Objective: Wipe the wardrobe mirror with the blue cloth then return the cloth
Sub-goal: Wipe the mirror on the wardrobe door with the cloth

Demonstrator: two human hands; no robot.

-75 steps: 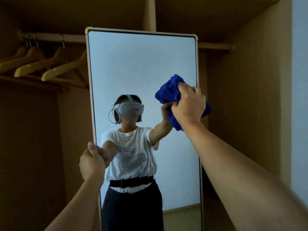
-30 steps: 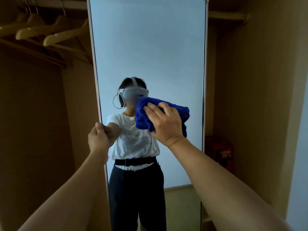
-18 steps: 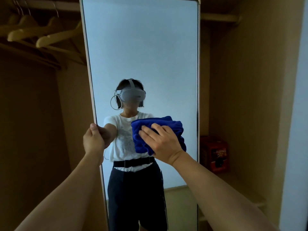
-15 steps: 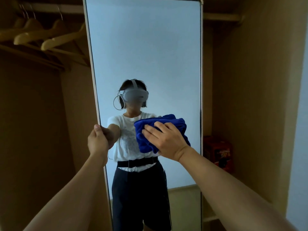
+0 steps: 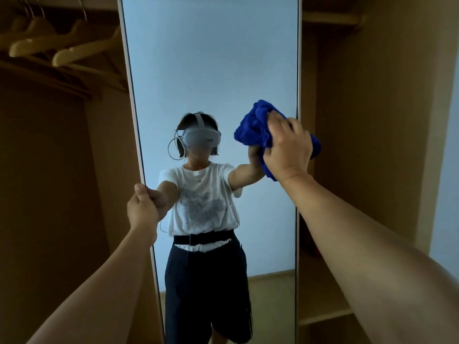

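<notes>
A tall framed mirror [image 5: 211, 70] stands upright in the middle of an open wardrobe. My right hand [image 5: 285, 147] presses a bunched blue cloth [image 5: 253, 130] flat against the glass at the mirror's right edge, about mid-height. Part of the cloth hangs past the frame on the right. My left hand [image 5: 144, 207] grips the mirror's left frame edge, lower down. The glass reflects a person in a white T-shirt and dark shorts.
Several wooden hangers [image 5: 62, 48] hang on a rail at the upper left. Brown wardrobe walls [image 5: 372, 120] close in on both sides. A low shelf [image 5: 325, 316] sits at the lower right behind the mirror. A pale wall [image 5: 449, 170] borders the far right.
My right hand has swept the cloth from the mirror's middle up and right to its right edge. My left hand keeps its hold on the left frame.
</notes>
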